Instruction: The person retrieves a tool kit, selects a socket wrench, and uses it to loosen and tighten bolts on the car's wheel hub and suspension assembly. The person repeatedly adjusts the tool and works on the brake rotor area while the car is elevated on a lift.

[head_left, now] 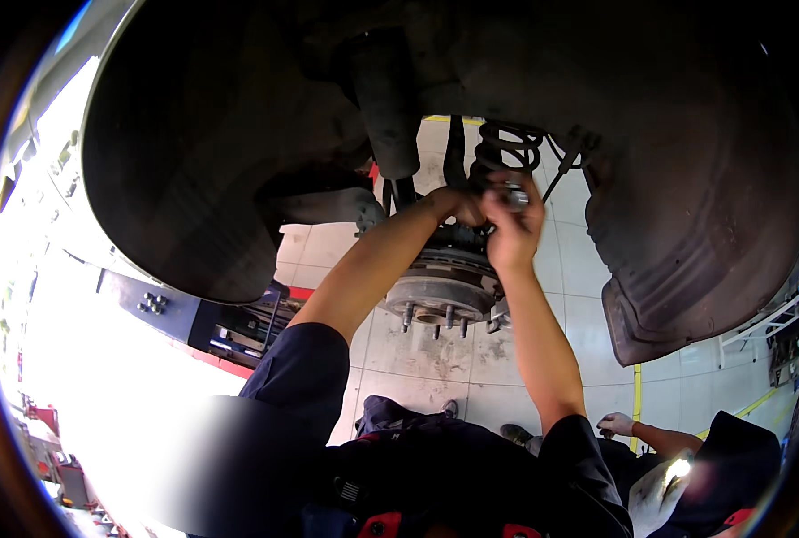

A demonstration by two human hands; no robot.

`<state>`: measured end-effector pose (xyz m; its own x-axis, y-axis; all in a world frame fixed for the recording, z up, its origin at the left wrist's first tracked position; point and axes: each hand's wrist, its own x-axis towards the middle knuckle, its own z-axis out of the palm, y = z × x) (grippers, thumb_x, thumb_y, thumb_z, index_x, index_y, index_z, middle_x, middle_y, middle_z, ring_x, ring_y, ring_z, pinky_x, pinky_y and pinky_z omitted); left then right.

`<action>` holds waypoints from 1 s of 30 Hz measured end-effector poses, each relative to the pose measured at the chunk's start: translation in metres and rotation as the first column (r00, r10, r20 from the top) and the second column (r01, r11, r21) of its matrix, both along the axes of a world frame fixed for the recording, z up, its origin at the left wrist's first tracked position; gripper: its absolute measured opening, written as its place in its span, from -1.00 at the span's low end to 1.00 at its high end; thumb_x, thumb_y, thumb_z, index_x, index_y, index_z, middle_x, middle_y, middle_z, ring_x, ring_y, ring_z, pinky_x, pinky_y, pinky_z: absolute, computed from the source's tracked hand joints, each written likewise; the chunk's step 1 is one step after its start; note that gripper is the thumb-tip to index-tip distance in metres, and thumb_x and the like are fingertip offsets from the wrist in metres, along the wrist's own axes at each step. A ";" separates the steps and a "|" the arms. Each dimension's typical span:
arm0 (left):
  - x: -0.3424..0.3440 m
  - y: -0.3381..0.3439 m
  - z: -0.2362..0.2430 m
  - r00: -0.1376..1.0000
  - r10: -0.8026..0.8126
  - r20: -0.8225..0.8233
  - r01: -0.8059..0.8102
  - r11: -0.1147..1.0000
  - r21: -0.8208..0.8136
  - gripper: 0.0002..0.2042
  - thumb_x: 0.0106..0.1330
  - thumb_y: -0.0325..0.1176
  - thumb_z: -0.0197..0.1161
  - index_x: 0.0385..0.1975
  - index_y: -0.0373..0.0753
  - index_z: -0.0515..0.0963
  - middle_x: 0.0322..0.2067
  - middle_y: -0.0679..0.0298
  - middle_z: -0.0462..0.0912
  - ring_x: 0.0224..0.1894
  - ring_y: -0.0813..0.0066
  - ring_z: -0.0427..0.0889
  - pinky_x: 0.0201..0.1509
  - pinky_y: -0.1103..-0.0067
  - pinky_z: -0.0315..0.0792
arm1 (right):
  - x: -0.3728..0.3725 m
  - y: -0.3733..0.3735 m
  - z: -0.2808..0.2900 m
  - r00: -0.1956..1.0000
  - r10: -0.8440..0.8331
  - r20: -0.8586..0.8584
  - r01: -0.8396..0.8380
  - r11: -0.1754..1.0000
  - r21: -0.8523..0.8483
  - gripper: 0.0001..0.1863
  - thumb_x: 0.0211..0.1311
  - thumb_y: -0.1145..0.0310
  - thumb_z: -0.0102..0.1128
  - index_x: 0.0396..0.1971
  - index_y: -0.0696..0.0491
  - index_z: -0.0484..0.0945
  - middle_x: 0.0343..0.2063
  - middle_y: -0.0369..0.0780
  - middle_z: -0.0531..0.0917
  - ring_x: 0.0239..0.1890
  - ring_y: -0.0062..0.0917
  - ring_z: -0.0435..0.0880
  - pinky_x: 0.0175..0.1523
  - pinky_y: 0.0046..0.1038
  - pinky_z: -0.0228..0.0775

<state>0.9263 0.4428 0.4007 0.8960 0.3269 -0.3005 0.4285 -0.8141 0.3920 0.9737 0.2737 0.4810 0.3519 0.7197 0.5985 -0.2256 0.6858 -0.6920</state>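
Note:
Above the wheel hub, my right hand (514, 235) is raised with its fingers curled around a shiny metal tool (514, 195), blurred and mostly covered by the grip. Close beside it my left hand (456, 206) reaches in behind the brake disc; its fingers are hidden and smeared. The rusty disc and hub (435, 291), with several wheel studs pointing toward me, sit just below both hands. Behind the right hand stands a black coil spring (505, 148). A dark shock absorber (386, 112) hangs to the left of the hands.
Dark wheel-arch liner (175, 161) curves round the work on the left, with its other end (686, 260) at right. Several lug nuts (153, 303) lie on a dark tool cart (180, 309) at left. A co-worker's hand (616, 425) shows at lower right, above the tiled floor (417, 368).

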 end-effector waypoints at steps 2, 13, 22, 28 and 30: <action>0.002 -0.021 0.036 0.993 -0.029 -0.111 0.024 0.999 -0.046 -0.64 -0.04 -0.45 0.01 -0.19 -0.25 0.55 -0.29 0.09 0.61 -0.26 0.34 0.55 -0.23 0.43 0.40 | 0.028 0.009 0.007 0.982 -0.022 -0.188 0.019 1.000 -0.015 -0.84 0.06 0.54 0.01 -0.30 0.14 0.44 -0.70 -0.43 0.30 -0.69 -0.78 0.14 -0.56 -0.69 -0.07; 0.004 -0.013 0.033 0.976 -0.009 -0.217 0.021 0.998 0.052 -0.75 -0.03 -0.46 -0.01 -0.35 -0.31 0.54 -0.57 0.20 0.55 -0.57 0.41 0.46 -0.53 0.45 0.35 | 0.043 0.115 0.035 0.955 -0.158 -0.249 0.022 0.881 -0.472 -0.91 0.06 0.50 0.03 -0.53 -0.04 0.37 -0.74 -0.50 0.22 -0.74 -0.82 0.09 -0.65 -0.69 -0.17; 0.002 -0.027 0.053 0.987 -0.025 -0.157 0.040 0.995 0.094 -0.64 -0.04 -0.45 0.01 -0.20 -0.11 0.59 -0.22 0.19 0.62 -0.21 0.36 0.56 -0.14 0.46 0.40 | 0.036 0.026 0.023 0.977 0.135 -0.163 -0.151 0.985 -0.089 -0.58 0.06 0.52 0.05 -0.02 0.04 0.31 -0.69 -0.41 0.26 -0.65 -0.75 0.15 -0.51 -0.61 0.01; 0.002 -0.022 0.038 0.998 0.020 -0.068 -0.024 0.998 -0.050 -0.63 -0.03 -0.44 0.00 -0.17 -0.12 0.57 -0.29 0.23 0.64 -0.24 0.38 0.56 -0.15 0.44 0.39 | 0.026 0.011 0.020 0.990 0.010 -0.140 0.026 0.966 0.255 -0.62 0.18 0.41 0.08 -0.03 -0.05 0.20 -0.44 -0.25 0.44 -0.50 -0.63 0.30 -0.38 -0.51 0.18; -0.001 -0.018 0.028 0.999 -0.010 -0.051 0.007 0.998 -0.059 -0.62 -0.02 -0.43 0.00 -0.15 -0.14 0.56 -0.30 0.23 0.64 -0.24 0.37 0.56 -0.16 0.43 0.39 | 0.030 0.015 0.016 1.000 -0.023 -0.018 0.027 0.978 0.208 -0.72 0.23 0.35 0.08 -0.14 0.01 0.22 -0.41 -0.22 0.45 -0.49 -0.62 0.35 -0.39 -0.51 0.21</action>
<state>0.9251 0.4250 0.4288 0.8817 0.3000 -0.3642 0.4423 -0.7941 0.4168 1.0037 0.2891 0.4974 0.3783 0.5705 0.7290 -0.2160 0.8202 -0.5298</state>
